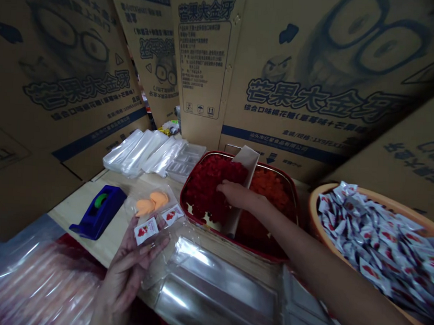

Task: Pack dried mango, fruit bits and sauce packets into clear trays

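Note:
My left hand (135,257) is closed on a clear plastic blister tray (154,270). In its upper end lie orange shell-shaped candies (153,203); two white sachets with red print, one sachet (146,230) nearer my fingers and another sachet (172,214) to its right, lie in the middle. My right hand (237,194) reaches into a heap of red candies (209,186) with its fingers curled at the pile's right side; the fingertips are partly hidden. The heap fills the left half of a red-rimmed tray (259,254), split by a white divider (248,161).
Orange candies (269,186) fill the tray's right half. An orange basket (314,200) of sachets stands at right. A blue tape dispenser (101,215), stacked clear bags (134,151) and clear plastic trays (218,287) lie around. Printed cardboard boxes (203,61) wall in the back.

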`<state>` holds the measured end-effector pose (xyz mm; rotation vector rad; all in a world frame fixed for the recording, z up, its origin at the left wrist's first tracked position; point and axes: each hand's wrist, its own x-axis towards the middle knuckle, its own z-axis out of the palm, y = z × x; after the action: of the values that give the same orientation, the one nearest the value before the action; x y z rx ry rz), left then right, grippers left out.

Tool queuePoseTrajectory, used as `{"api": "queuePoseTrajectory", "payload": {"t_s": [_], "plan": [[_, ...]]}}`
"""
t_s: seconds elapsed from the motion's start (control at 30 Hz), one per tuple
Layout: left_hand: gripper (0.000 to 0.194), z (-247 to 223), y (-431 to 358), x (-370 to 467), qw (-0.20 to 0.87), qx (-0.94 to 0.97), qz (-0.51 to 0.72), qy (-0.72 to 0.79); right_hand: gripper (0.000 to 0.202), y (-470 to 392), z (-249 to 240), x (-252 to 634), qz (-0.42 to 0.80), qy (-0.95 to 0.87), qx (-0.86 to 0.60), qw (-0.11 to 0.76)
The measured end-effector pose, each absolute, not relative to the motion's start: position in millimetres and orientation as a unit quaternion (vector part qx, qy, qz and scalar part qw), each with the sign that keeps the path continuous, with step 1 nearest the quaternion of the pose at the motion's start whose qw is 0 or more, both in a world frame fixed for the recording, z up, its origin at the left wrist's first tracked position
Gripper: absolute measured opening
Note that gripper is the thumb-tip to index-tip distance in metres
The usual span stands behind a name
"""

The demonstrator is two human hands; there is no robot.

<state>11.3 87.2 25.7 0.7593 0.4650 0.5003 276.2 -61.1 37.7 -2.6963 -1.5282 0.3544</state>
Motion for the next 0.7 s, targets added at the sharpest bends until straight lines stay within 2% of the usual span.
{"api": "queuePoseTrajectory", "payload": {"t_s": [0.13,0.33,0.4,0.5,0.57,0.63,0.7], "plan": [[0.079,22,88,11,0.870,0.373,0.233,0.223,0.035,-55,31,283,0.121,-0.458,-0.880,-0.014],[0.082,20,87,12,0.864,0.383,0.233,0.230,0.058,-33,18,271,0.120,-0.435,-0.892,-0.020],[0.084,23,85,13,0.860,0.384,0.239,0.237,0.051,-31,17,272,0.121,-0.438,-0.891,-0.020],[0.085,26,83,16,0.862,0.377,0.245,0.234,0.026,-34,21,277,0.121,-0.442,-0.888,-0.017],[0.086,26,81,17,0.867,0.368,0.246,0.230,0.022,-37,24,279,0.112,-0.436,-0.893,-0.011],[0.085,24,80,18,0.874,0.354,0.238,0.231,0.027,-39,25,278,0.107,-0.428,-0.897,-0.002],[0.082,21,80,19,0.881,0.349,0.226,0.224,0.042,-38,24,274,0.114,-0.423,-0.899,0.006]]}}
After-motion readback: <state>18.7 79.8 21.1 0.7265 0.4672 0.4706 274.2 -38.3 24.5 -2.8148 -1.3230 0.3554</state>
